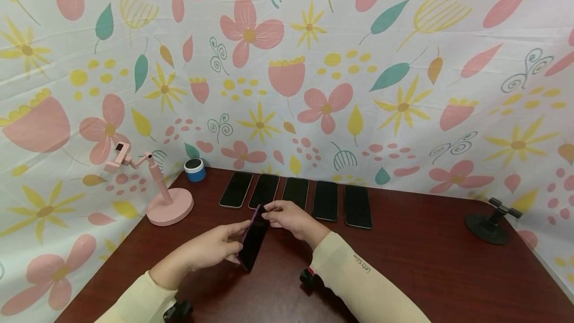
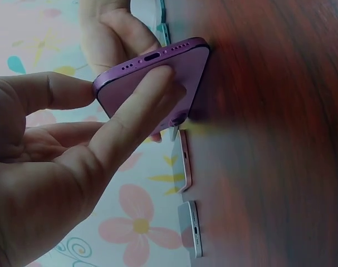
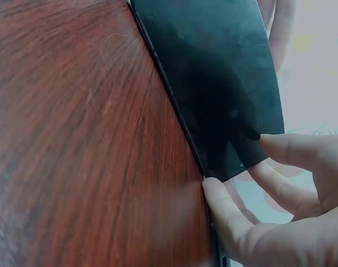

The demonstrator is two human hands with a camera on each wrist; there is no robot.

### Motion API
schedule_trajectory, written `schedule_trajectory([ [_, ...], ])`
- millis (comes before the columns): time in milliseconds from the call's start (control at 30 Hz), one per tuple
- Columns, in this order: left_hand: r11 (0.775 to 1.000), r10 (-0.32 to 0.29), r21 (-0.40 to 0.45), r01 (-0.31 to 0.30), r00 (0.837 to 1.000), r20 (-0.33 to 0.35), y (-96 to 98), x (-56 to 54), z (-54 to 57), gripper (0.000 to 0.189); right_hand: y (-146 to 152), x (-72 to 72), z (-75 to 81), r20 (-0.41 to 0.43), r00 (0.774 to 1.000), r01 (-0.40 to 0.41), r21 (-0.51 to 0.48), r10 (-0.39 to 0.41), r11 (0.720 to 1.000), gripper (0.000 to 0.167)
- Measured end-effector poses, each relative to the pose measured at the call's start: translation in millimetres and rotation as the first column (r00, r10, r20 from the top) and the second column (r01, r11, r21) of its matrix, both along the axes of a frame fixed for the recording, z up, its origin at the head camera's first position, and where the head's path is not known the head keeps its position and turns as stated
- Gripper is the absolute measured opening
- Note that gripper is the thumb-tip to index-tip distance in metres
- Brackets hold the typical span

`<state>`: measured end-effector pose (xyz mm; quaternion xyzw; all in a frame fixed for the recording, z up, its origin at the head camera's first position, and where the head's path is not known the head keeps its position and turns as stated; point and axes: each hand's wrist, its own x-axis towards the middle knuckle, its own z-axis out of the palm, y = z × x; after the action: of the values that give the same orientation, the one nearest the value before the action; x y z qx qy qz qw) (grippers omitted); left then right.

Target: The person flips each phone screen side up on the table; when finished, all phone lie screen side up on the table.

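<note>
A smartphone with a black screen (image 1: 254, 243) and a purple back (image 2: 194, 78) is tilted up on its side, between both hands close over the table. My left hand (image 1: 208, 249) grips its near end. In the left wrist view one finger lies across the purple back, another digit meets the edge, and the charging port faces the camera. My right hand (image 1: 291, 218) holds the far end; in the right wrist view its fingertips (image 3: 212, 186) are at the corner and side of the dark screen (image 3: 213, 83).
Several dark-screened phones (image 1: 325, 201) lie in a row at the back of the brown table (image 1: 403, 258). A pink phone stand (image 1: 168, 208) and a blue-and-white round object (image 1: 195, 171) stand left; a black stand (image 1: 489, 226) is right. Flowered cloth (image 1: 287, 74) hangs behind.
</note>
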<state>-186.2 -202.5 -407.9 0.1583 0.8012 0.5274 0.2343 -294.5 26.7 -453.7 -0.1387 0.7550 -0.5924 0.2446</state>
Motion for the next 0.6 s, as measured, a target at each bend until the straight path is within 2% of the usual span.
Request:
schedule_trajectory([
  [233,0.998,-0.003,-0.059,0.001,1.000,-0.027,-6.1,-1.8,1.7,0.070,-2.5,4.4,2.7,-0.013,1.000,0.020,0.024,-0.020,1.000,0.042],
  [600,0.985,-0.008,-0.174,-0.003,0.998,-0.063,-11.5,-6.6,-2.4,0.081,-4.6,6.9,-0.8,-0.089,0.996,0.015,0.122,-0.004,0.992,0.043],
])
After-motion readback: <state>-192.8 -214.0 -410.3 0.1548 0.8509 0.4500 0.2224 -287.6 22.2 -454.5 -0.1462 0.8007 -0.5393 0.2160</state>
